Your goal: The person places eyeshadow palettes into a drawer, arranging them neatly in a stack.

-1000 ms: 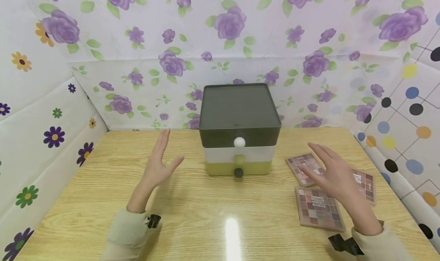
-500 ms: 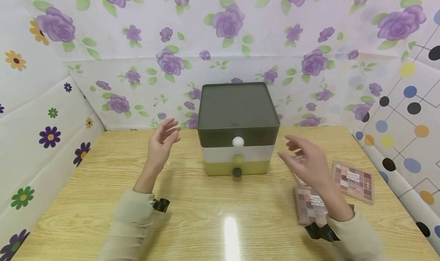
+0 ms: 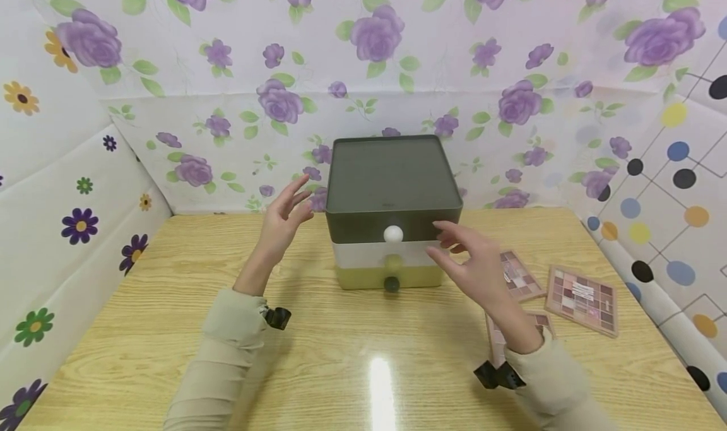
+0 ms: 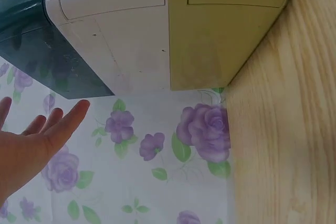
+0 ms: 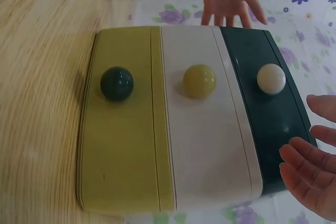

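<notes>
A small three-drawer box (image 3: 392, 172) stands at the back middle of the table, its dark green, white and olive drawers stacked and pushed in. Round knobs front it: a white knob (image 3: 393, 234) on top, a yellow knob (image 5: 199, 81) in the middle, a dark green knob (image 5: 117, 83) at the bottom. My left hand (image 3: 279, 224) hovers by the box's left side, fingers loosely bent and holding nothing. On the other side, my right hand (image 3: 471, 260) hangs before the right front corner, thumb and fingers apart, to the right of the white knob.
Three flat makeup palettes lie on the table at the right: one palette (image 3: 518, 278) behind my right forearm, another palette (image 3: 583, 300) farther right, and a third palette (image 3: 543, 322) partly under the forearm. Flowered cloth (image 3: 227, 96) hangs behind the table (image 3: 324, 349).
Both hands have come inward toward the box, the right one leftward from above the palettes, the left one rightward and up. Their fingers have bent a little. The box has stayed put.
</notes>
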### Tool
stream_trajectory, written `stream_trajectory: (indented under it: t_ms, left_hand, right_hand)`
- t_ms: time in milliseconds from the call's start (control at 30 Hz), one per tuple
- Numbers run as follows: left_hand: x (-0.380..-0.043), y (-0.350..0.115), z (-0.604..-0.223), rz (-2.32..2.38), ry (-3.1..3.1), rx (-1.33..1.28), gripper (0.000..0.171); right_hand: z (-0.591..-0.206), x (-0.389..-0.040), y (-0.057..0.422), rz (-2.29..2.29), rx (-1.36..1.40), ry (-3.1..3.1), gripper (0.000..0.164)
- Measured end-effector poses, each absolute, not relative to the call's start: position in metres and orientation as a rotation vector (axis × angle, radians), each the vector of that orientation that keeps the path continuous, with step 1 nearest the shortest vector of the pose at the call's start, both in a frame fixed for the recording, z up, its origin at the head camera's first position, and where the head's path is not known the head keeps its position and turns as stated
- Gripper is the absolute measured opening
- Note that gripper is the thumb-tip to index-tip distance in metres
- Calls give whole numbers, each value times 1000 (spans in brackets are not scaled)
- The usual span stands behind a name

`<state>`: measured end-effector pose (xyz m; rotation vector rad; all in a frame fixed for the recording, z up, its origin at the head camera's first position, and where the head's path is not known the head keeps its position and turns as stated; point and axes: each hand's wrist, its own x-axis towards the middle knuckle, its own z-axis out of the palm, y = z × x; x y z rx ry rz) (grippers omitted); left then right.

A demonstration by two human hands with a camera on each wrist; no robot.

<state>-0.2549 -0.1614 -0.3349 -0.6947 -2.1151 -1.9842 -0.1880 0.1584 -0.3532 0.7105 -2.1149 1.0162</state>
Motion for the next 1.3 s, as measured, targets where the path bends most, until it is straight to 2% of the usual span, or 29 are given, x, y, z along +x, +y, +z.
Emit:
stream_trajectory:
  t_ms: [533, 933, 1300]
  left_hand:
    - [-279, -145, -334, -2089, -2158, -893, 56]
    - [-279, -137, -341, -2146, -2094, -824, 56]
    - [-279, -134, -345, -2144, -2064, -793, 60]
  right_hand:
    - [-359, -200, 119, 1139, 752, -2000, 39]
    - [-366, -204, 101, 1104, 802, -1930, 37]
    - [-367, -207, 97, 1024, 765, -1896, 27]
